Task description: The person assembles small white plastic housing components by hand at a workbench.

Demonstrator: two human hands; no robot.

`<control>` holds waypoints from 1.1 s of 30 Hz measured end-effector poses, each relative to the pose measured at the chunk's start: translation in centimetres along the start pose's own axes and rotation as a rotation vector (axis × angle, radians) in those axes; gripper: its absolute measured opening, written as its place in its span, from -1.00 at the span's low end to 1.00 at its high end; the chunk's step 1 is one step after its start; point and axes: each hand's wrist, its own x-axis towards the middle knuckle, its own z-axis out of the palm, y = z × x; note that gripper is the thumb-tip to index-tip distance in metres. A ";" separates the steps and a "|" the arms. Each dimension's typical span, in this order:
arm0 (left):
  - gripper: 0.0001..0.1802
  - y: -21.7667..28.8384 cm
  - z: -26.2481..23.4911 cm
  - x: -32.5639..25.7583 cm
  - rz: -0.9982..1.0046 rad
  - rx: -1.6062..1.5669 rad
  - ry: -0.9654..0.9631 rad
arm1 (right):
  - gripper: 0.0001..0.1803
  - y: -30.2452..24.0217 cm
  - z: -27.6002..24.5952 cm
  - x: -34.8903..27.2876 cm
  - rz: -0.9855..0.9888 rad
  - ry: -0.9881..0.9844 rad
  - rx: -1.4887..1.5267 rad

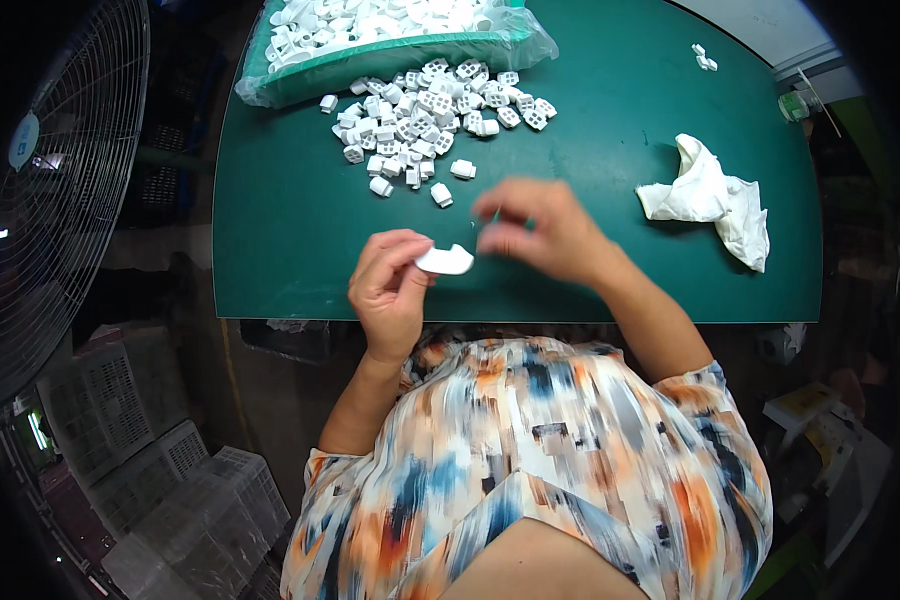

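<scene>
A curved white plastic part (445, 261) with a notch in its upper edge is pinched between the thumb and fingers of my left hand (390, 285), just above the table near its front edge. My right hand (545, 230) is to the right of that part, smeared by motion. Its thumb and forefinger are apart, and I make out nothing between them. Beyond both hands lies a loose pile of small white plastic pieces (410, 120), several showing square openings. A few single pieces (442, 195) lie at the pile's near side.
A green tray (400, 68) lined with clear plastic and heaped with white parts stands at the back left of the green table (590, 130). White gloves (705, 195) lie to the right. A large fan (65, 180) stands left; plastic crates (195, 510) are on the floor.
</scene>
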 end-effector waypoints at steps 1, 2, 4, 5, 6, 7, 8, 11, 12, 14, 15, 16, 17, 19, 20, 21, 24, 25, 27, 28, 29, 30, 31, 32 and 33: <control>-0.84 -0.2 -0.1 0.1 0.004 -0.025 0.055 | -0.73 1.6 -0.6 0.9 0.044 0.111 -0.144; -0.84 -0.3 -0.4 0.1 0.002 -0.026 0.056 | -0.74 3.1 -1.1 1.9 0.088 0.221 -0.284; -0.84 -0.5 -0.9 0.3 -0.014 -0.046 0.148 | -0.74 4.3 -1.8 3.5 0.118 0.230 -0.411; -0.84 -0.8 -1.1 0.3 -0.015 -0.066 0.177 | -0.75 4.6 -1.9 4.1 0.148 0.241 -0.535; -0.84 -0.9 -1.3 0.1 -0.015 -0.066 0.179 | -0.75 4.9 -1.6 4.5 0.147 0.239 -0.535; -0.84 -0.9 -1.5 0.1 -0.021 -0.092 0.196 | -0.74 5.3 -1.2 4.8 0.119 0.248 -0.588; -0.84 -0.9 -1.5 0.0 -0.026 -0.117 0.210 | -0.73 5.6 -0.8 5.0 0.093 0.258 -0.641; -0.83 -0.8 -1.4 -0.1 -0.056 -0.120 0.234 | -0.74 5.8 -0.5 5.1 0.138 0.201 -0.753; -0.83 -0.7 -1.3 -0.1 -0.055 -0.120 0.235 | -0.74 5.9 -0.4 5.0 0.136 0.201 -0.754; -0.84 -0.4 -0.9 0.1 -0.105 -0.186 0.236 | -0.72 6.0 -0.7 4.5 0.062 0.178 -0.749; -0.84 -0.1 -0.7 0.2 -0.104 -0.186 0.238 | -0.72 5.6 -0.9 4.1 0.060 0.177 -0.749; -0.84 -0.1 -0.5 0.4 -0.108 -0.247 0.242 | -0.73 4.9 -1.0 3.5 0.077 0.189 -0.461; -0.83 0.0 -0.3 0.7 -0.113 -0.308 0.246 | -0.73 4.1 -0.9 3.0 0.094 0.197 -0.173; -0.81 0.7 0.7 1.4 -0.139 -0.447 0.219 | -0.77 1.9 -1.1 1.7 0.039 0.247 0.033; -0.79 0.9 1.0 1.8 -0.165 -0.582 0.194 | -0.81 0.8 -1.1 1.0 -0.018 0.294 0.244; -0.74 1.3 1.3 2.0 -0.197 -0.663 0.146 | -0.77 -0.3 -1.0 0.3 -0.032 0.268 0.343; -0.78 2.9 3.9 2.9 -0.121 -0.772 0.031 | -0.68 -1.7 -0.2 -1.0 -0.141 0.328 0.626; -0.78 3.3 4.4 2.7 -0.098 -0.768 -0.022 | -0.59 -1.7 -0.3 -1.5 -0.186 0.314 0.600; -0.81 3.7 5.2 2.3 -0.045 -0.763 -0.059 | -0.61 -1.9 -0.4 -1.6 -0.260 0.317 0.557; -0.82 3.8 5.4 2.1 -0.011 -0.765 -0.074 | -0.63 -2.1 -0.4 -1.6 -0.331 0.315 0.513; -0.82 3.9 5.5 1.9 -0.011 -0.758 -0.077 | -0.67 -2.7 -0.9 -1.5 -0.334 0.314 0.407; -0.82 3.8 5.5 1.7 0.036 -0.743 -0.082 | -0.67 -3.1 -1.2 -1.5 -0.340 0.317 0.409; -0.82 3.8 5.6 1.5 0.084 -0.727 -0.086 | -0.69 -3.5 -1.4 -1.4 -0.352 0.308 0.337; -0.82 3.7 5.5 1.4 0.088 -0.722 -0.088 | -0.70 -3.7 -1.5 -1.4 -0.364 0.297 0.264; -0.82 3.5 5.5 1.2 0.125 -0.690 -0.073 | -0.70 -3.8 -1.4 -1.5 -0.368 0.300 0.265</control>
